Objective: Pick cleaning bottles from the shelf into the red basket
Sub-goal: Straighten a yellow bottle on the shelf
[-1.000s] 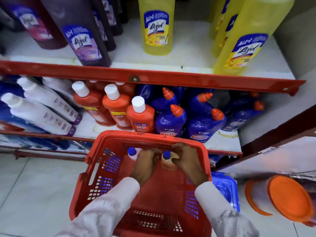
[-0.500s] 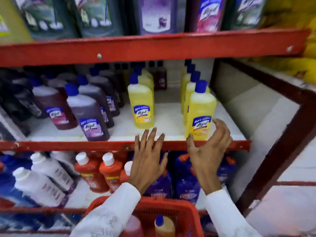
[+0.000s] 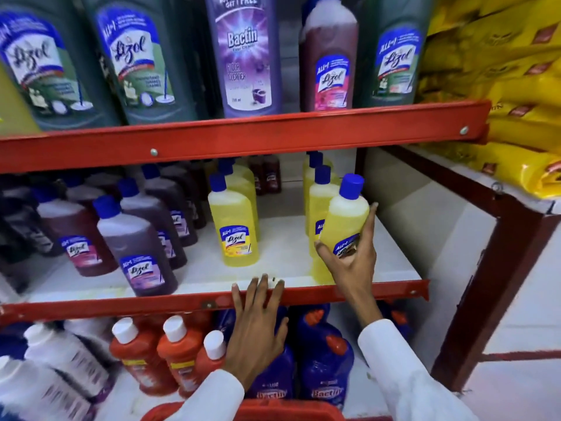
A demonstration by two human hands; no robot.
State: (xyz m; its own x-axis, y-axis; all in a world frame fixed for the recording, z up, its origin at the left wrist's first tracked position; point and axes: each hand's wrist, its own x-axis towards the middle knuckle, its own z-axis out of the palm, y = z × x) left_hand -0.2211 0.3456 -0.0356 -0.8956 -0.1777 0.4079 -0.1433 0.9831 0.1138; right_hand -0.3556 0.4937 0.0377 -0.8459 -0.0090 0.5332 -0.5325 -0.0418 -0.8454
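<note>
My right hand point(image 3: 352, 262) grips a yellow Lizol bottle point(image 3: 344, 220) with a blue cap, tilted and lifted a little off the white middle shelf point(image 3: 282, 262) at its right end. More yellow bottles stand behind it, and another yellow bottle point(image 3: 233, 223) stands in the shelf's middle. My left hand point(image 3: 256, 332) is spread flat with fingers apart, its fingertips at the red front rail point(image 3: 151, 302) of that shelf, holding nothing. Only the rim of the red basket point(image 3: 291, 413) shows at the bottom edge, between my white sleeves.
Dark purple and maroon Lizol bottles point(image 3: 139, 247) fill the middle shelf's left. Large green, purple and pink bottles point(image 3: 243, 56) stand on the top shelf. Below are orange bottles point(image 3: 179, 357), blue Bactin bottles point(image 3: 324, 360) and white bottles point(image 3: 60, 360). Yellow sacks point(image 3: 510, 86) lie at right.
My hands left the basket and rose to the middle shelf. My right hand closed on the front yellow bottle and tipped it up. The view has tilted upward, hiding most of the basket.
</note>
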